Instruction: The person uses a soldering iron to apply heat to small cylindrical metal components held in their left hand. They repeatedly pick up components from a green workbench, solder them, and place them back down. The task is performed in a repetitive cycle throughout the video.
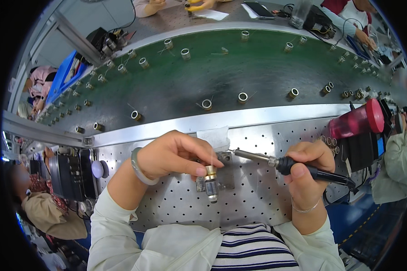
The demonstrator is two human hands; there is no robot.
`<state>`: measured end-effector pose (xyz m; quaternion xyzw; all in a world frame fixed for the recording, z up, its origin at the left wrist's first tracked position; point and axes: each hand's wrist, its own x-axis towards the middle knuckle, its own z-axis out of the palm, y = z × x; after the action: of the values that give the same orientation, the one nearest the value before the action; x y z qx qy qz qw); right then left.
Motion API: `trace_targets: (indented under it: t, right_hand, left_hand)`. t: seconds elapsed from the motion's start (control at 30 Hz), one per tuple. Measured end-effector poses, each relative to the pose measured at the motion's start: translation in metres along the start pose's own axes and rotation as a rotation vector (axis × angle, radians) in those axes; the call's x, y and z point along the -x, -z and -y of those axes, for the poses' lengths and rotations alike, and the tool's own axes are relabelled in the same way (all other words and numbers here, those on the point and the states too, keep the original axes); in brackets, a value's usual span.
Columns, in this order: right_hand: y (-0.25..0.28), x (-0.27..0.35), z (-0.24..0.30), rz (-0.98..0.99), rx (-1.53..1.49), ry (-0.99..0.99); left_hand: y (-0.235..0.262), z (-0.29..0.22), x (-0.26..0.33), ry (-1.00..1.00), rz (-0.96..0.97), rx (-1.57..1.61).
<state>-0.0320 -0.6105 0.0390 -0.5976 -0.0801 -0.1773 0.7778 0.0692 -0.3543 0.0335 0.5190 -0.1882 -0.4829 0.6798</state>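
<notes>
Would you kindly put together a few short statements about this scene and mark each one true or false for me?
1. The right hand holds a black-handled soldering iron. True.
2. The left hand touches the pink bottle. False: its fingers are at the brass-coloured upper end of a small metal cylinder.
3. The iron's metal tip touches that cylinder. False: the tip shows apart from it, to its upper right in the picture.
4. A pale bangle sits on the left wrist. True.
5. The belt beyond the perforated bench is orange. False: it is green, with small metal rings on it.
</notes>
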Motion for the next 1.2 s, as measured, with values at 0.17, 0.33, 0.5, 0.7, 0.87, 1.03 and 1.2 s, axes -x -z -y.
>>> trace_targets:
  t: [0.17,0.33,0.5,0.7,0.87,1.03,1.2]
  right_hand:
    - [0.003,0.005,-0.010,0.143,-0.086,-0.017]
    - [0.007,0.003,-0.016,0.266,-0.089,-0.021]
    - [0.007,0.001,-0.021,0.297,-0.051,-0.004]
    - [0.007,-0.005,-0.025,0.346,-0.012,0.059]
    - [0.010,-0.008,-0.028,0.390,-0.024,0.103]
    - [0.013,-0.011,-0.029,0.423,-0.081,0.092]
    - [0.010,-0.012,-0.032,0.438,-0.053,0.139]
  left_hand:
    - [-0.005,0.016,0.004,-0.046,0.016,0.170]
    - [-0.009,0.020,0.001,-0.183,-0.099,0.143]
    - [-0.008,0.019,0.002,-0.206,-0.095,0.184]
    - [-0.006,0.020,0.004,-0.237,-0.093,0.113]
    - [-0.005,0.021,0.003,-0.270,-0.098,0.067]
    - [-0.007,0.020,0.004,-0.274,-0.104,0.061]
    - [-0.007,0.021,0.004,-0.281,-0.093,0.048]
